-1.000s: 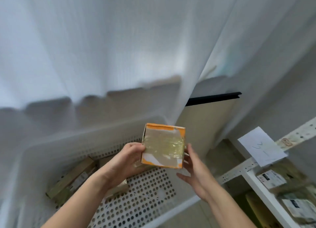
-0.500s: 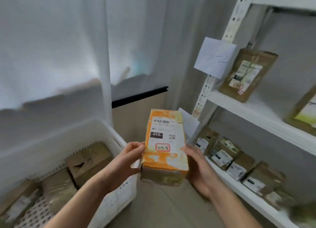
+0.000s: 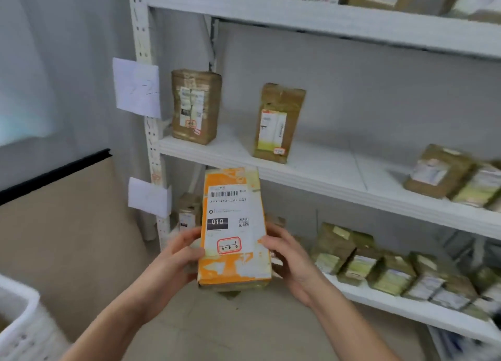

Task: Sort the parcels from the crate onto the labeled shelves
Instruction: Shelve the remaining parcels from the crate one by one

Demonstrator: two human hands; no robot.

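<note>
The shelves [image 3: 325, 179] fill nearly the whole view now, where a second ago it was all crate and curtain. The crate [image 3: 19, 314] is down to a white corner at bottom left. To me that says the pick is over and this is the match-it-to-a-shelf step, with nothing placed yet.

The parcel [image 3: 233, 225] got flipped too. A second ago its taped end faced the camera, now the label side does, print the right way up. It's in the air in front of the rack and doesn't look to be resting on any shelf. Its top end overlaps the middle shelf's front edge in the view. The long axis runs bottom to top, pretty much straight, top end aimed at the shelves.

Left hand [image 3: 176, 255] and right hand [image 3: 287, 255] each clamp a long side of the lower half, fingers curled round the edges and thumbs on the front.

The paper tag [image 3: 137, 88] on the post by the middle shelf looks like it ends "-2", blurry though. The red-framed sticker [image 3: 229, 245] starts "3-2-", so my guess is the middle shelf.
</note>
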